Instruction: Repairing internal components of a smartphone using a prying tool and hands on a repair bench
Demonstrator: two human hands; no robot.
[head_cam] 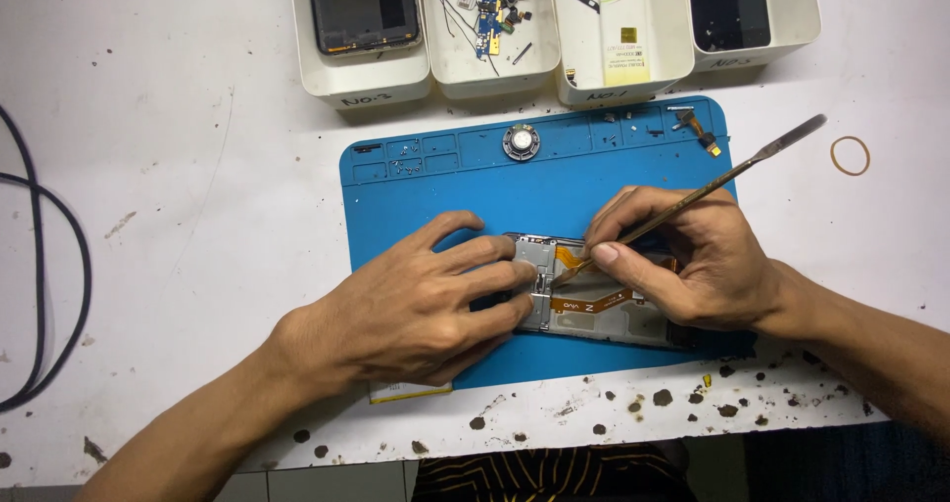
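Pinning opened phone (pixel 594 299) on blue mat (pixel 445 190) mid-desk, my left hand (pixel 416 304) pressed flat, unclenched. Right hand (pixel 683 260) clenched on metal spudger (pixel 732 174); shaft ran far-right, tip at phone's left end, beside left fingertips.

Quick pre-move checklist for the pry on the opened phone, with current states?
1. Phone lies on the blue mat: ok.
2. Left hand presses on the phone's left end, fingers on the metal shield: ok.
3. Right hand grips the metal spudger like a pen: ok.
4. Spudger tip meets the board beside the orange flex cable: ok; whether it is under a connector: cannot tell.
5. Flex cable undamaged: cannot tell, partly hidden by the right hand.
6. Loose round speaker sits at the mat's top edge, away from the hands: ok.
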